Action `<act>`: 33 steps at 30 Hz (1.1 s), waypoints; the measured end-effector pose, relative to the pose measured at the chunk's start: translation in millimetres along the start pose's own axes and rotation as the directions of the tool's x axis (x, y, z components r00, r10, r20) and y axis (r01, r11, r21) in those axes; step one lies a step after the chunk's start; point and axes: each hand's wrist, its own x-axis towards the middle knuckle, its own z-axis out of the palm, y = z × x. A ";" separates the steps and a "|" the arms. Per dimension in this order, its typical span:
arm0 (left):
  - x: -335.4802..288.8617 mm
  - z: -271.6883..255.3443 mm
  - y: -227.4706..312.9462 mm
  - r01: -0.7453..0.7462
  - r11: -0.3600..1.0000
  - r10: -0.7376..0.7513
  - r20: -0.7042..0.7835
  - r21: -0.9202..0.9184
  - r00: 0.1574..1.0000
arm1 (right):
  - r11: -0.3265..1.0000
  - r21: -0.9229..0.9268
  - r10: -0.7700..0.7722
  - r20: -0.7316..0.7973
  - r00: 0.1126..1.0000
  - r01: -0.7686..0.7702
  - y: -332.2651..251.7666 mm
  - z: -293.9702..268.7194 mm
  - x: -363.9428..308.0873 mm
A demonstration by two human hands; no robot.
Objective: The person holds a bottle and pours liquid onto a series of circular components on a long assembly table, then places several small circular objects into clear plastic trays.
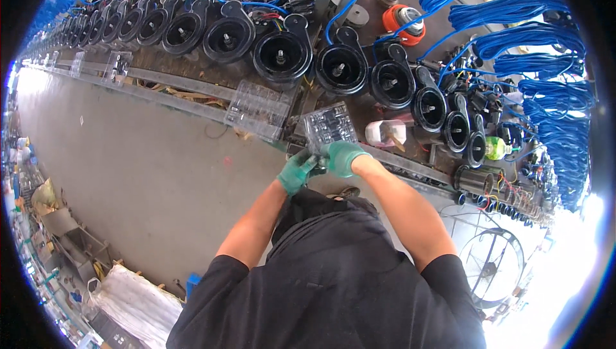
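Note:
Both of my hands wear green gloves and meet at the bench's near edge. My right hand [344, 158] is closed on the near edge of a clear plastic tray [330, 123] with moulded compartments; small dark shapes show in it. Close beside it, my left hand [298, 170] has its fingers pressed together at the tray's near left corner. A small dark thing shows between the hands, too hidden to name. Left of the tray, another clear compartment tray [260, 108] lies along the bench edge.
Behind the tray stands a long row of round black housings [281, 56] with central shafts. Coiled blue cables [545, 34] hang at the far right. On the bench are an orange-rimmed round part [404, 23], a white container [385, 133] and a green bottle [495, 148]. A fan [491, 265] stands at right.

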 end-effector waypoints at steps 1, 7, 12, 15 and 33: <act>1.8 -0.6 -5.4 -0.055 0.998 0.055 -0.022 0.009 0.998 | 0.999 0.036 -0.022 -0.011 1.000 0.022 2.3 -0.4 1.8; 15.1 10.6 -19.6 -0.157 0.933 0.214 -0.148 0.324 0.966 | 0.996 -0.048 -0.069 0.060 0.996 0.072 7.9 -15.8 7.5; 23.1 0.9 -29.5 -0.115 0.835 0.291 -0.255 0.539 0.922 | 0.988 -0.140 -0.059 0.052 0.997 0.066 -6.7 -28.3 4.1; 24.6 -2.7 -29.2 -0.156 0.819 0.344 -0.256 0.552 0.903 | 0.976 -0.211 -0.068 -0.056 0.996 0.055 4.5 -11.9 17.7; 41.7 20.9 16.8 -0.072 0.913 0.235 -0.373 0.401 0.898 | 0.999 0.036 -0.012 -0.263 0.965 0.022 0.3 -8.8 13.7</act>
